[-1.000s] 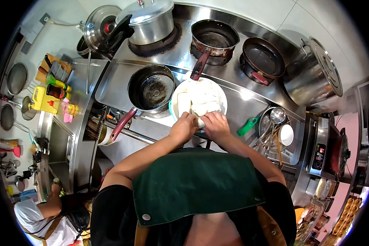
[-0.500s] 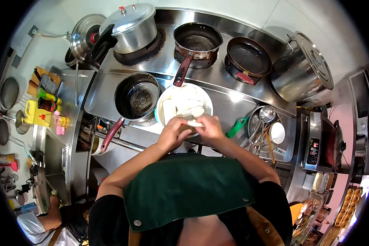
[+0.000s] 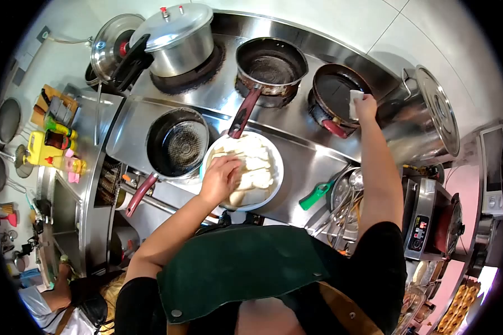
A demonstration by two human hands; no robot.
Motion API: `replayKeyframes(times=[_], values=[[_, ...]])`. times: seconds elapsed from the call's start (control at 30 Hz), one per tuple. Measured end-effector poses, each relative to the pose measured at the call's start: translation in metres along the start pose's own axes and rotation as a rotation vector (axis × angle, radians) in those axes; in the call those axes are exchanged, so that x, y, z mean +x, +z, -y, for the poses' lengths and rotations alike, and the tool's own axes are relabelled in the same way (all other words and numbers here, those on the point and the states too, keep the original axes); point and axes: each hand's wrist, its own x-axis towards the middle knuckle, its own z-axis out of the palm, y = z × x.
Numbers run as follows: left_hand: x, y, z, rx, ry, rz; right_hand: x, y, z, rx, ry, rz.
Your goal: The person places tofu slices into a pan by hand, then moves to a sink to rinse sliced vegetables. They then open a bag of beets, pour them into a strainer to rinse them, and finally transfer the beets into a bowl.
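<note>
A round white bowl (image 3: 280,173) full of pale, soft-looking strips (image 3: 256,180) stands on the steel counter in front of me. My left hand (image 3: 220,180) rests over its left side with the fingers curled and pressed together; whatever they hold is hidden. Stretched out to the far right, my right hand (image 3: 366,107) pinches a flat white piece (image 3: 355,101). That piece overlaps the right side of a dark frying pan (image 3: 336,92), which sits on the stove with its red handle toward me.
A deep black pan (image 3: 179,142) stands left of the bowl. Behind are a saucepan (image 3: 269,70) and a pressure cooker (image 3: 179,53). A tall steel pot (image 3: 411,125) is beside my right forearm. A green-handled tool (image 3: 317,194) lies at right. Another person's arm (image 3: 61,287) shows at lower left.
My hands were together over the bowl's near edge with a white piece between them. The right has carried a white piece up and right to the frying pan; the left has shifted left.
</note>
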Motion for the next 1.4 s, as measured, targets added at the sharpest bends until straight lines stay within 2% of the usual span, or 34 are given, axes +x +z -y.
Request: replayKeyframes(times=[0.03,0.1,0.13,0.17,0.27,0.33,0.43,0.73,0.9,0.97,1.03,1.07,1.1,1.13,1.17,1.2,1.27,1.3,1.37,1.4], values=[[0.003,-0.001,-0.002,-0.009,-0.001,0.034,0.011,0.008,-0.002,-0.082,0.033,0.013],[0.003,-0.003,-0.010,-0.062,-0.021,0.084,0.024,0.029,-0.004,-0.087,0.083,0.112],[0.003,-0.005,-0.016,-0.011,0.002,0.104,0.031,0.045,-0.007,-0.077,0.075,0.095],[0.001,-0.007,-0.020,0.040,0.024,0.125,0.057,0.079,-0.039,-0.016,0.041,0.134],[-0.014,0.000,-0.015,0.076,-0.021,0.146,0.046,0.063,-0.002,-0.084,0.073,0.188],[-0.020,0.002,-0.013,0.070,-0.058,0.143,0.044,0.056,0.004,-0.265,-0.028,0.193],[-0.024,0.000,-0.016,0.097,-0.043,0.182,0.037,0.038,0.010,-0.357,-0.082,0.161],[-0.030,-0.001,-0.026,0.100,-0.006,0.118,0.037,0.051,0.002,-0.386,-0.036,0.289],[-0.028,-0.001,-0.030,0.149,0.083,0.102,0.023,0.068,0.019,-0.345,-0.256,0.307],[-0.032,0.002,-0.029,0.179,0.106,0.093,0.008,0.060,0.041,-0.180,-0.282,0.300],[-0.033,0.001,-0.031,0.176,0.079,0.099,-0.004,0.053,0.062,0.082,-0.425,0.226],[-0.033,0.001,-0.031,0.168,0.071,0.112,-0.016,0.045,0.076,0.179,-0.422,0.259],[-0.033,0.002,-0.030,0.158,0.069,0.121,-0.037,0.033,0.094,0.273,-0.515,0.277],[-0.033,0.003,-0.030,0.164,0.062,0.115,-0.066,0.020,0.112,0.362,-0.459,0.357],[-0.033,0.003,-0.030,0.167,0.055,0.140,-0.115,-0.011,0.143,0.303,-0.397,0.395],[-0.033,0.005,-0.030,0.169,0.048,0.167,-0.139,-0.002,0.129,0.441,-0.515,0.489],[-0.034,0.007,-0.029,0.160,0.059,0.142,-0.213,-0.028,0.142,0.449,-0.542,0.798],[-0.034,0.008,-0.029,0.148,0.073,0.120,-0.234,-0.022,0.131,0.340,-0.903,0.774],[-0.035,0.010,-0.026,0.164,0.136,0.072,-0.272,-0.023,0.127,0.267,-1.154,0.799],[-0.035,0.010,-0.027,0.163,0.140,0.080,-0.285,-0.018,0.121,0.270,-1.153,0.795]])
